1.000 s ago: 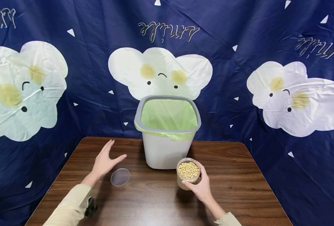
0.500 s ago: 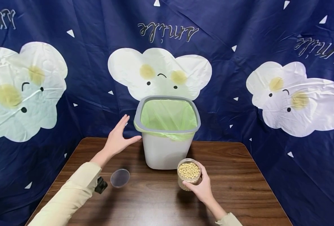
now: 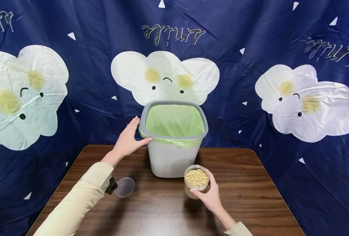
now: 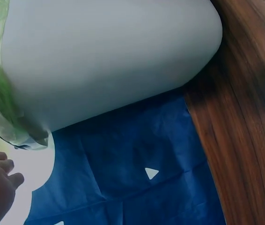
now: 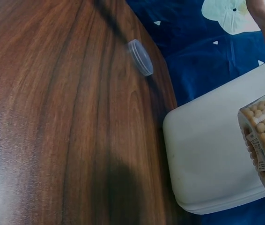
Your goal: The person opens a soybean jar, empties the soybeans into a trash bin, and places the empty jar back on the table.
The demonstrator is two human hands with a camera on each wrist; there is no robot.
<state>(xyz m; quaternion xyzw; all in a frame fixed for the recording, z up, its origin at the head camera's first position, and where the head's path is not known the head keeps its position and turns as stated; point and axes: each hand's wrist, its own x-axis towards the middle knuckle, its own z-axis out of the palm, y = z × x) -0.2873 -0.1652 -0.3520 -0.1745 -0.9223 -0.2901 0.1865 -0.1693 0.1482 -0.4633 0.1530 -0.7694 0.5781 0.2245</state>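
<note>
Nearest, toward the bin's 5 o'clock, the right hand [image 3: 211, 195] grips the clear jar [image 3: 188, 190] between thumb and fingers. The lid [image 3: 125, 187] is already off, on the table [image 3: 159, 209] toward 7 o'clock — yet the beans [image 3: 196, 177] stand near the brim, so little seems to have left the jar. Beyond, at 9 o'clock, the left hand [image 3: 126, 143] spreads straight fingers beside the lined bin [image 3: 172, 160] — contact I cannot tell.

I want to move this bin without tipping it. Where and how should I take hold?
Probably by the grey rim, the left hand coming from the left and the right hand from the right, once free of the jar: the bin stands upright, its rim wider than its base.
</note>
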